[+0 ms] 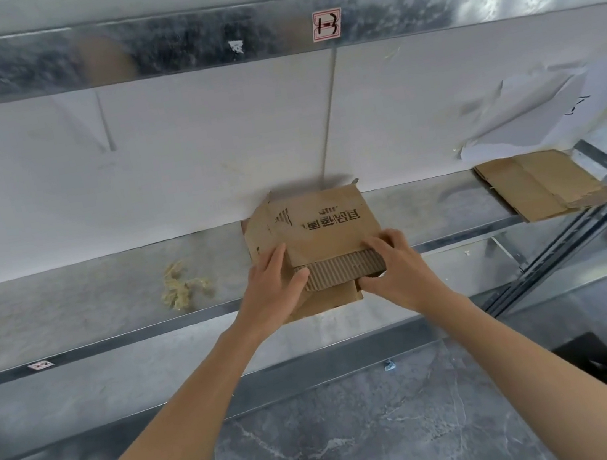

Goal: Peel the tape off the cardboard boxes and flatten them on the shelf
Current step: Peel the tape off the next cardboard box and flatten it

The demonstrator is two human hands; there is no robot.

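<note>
A brown cardboard box (327, 225) with black printed characters lies collapsed on the metal shelf (85, 306), its near edge hanging over the shelf's front lip. A torn strip along that edge shows bare corrugation. My left hand (270, 295) grips the box's near-left corner, thumb on top. My right hand (395, 272) holds the near-right corner, fingers curled over the corrugated strip. I cannot make out any tape on the box.
A second flattened cardboard box (539, 184) lies on the shelf at the right. A clump of yellowish scraps (182, 286) sits left of the box. Crumpled white paper (539, 110) hangs on the back wall. An upper shelf rail (182, 41) runs overhead.
</note>
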